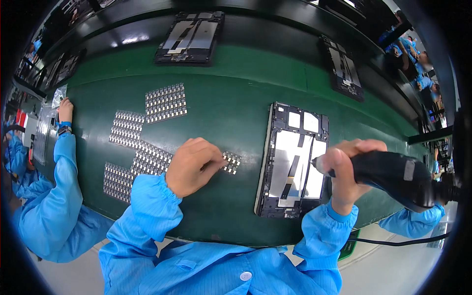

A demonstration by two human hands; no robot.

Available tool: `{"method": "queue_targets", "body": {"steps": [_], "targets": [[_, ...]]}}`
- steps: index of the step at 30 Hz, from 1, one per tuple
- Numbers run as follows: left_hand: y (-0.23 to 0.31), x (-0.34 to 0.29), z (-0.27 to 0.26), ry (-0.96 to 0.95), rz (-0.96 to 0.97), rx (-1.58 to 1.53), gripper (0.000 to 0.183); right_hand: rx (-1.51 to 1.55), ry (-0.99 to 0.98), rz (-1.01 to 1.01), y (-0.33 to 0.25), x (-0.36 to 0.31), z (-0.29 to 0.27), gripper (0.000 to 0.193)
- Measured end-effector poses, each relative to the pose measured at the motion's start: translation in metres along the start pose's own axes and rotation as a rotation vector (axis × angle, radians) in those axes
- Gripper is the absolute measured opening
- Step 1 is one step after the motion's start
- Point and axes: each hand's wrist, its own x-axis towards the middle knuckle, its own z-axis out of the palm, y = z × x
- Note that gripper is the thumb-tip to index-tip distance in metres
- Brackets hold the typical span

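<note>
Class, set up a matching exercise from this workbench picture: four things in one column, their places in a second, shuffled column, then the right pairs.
1. black electric screwdriver
2. strip of small parts
3. open tablet frame
4. co-worker's hand

a. under the left hand's fingertips
b. far left edge of the green belt
c. gripped in the right hand
d. flat on the belt between both hands

Pairs: 1-c, 2-a, 3-d, 4-b

You are working on an electronics assembly line. Opened tablet chassis are lying along the green conveyor belt. Blue-smocked co-workers are sitting alongside.
</note>
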Motion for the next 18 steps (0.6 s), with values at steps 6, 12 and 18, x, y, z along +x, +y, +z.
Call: {"method": "queue_targets", "body": {"steps": [6,12,18], "targets": [[0.04,-0.009,0.016,-0.099,-0.138,-0.363,0.013,0.079,0.118,0.107,0.004,-0.019,-0.034,0.041],[0.07,0.002,0.042,-0.158,0.014,-0.401,0.014,0.137,0.186,0.149,0.013,-0.03,-0.056,0.04],[0.093,-0.003,0.06,-0.264,0.077,-0.274,0.026,0.087,0.272,0.18,0.01,-0.043,-0.074,0.036]]}}
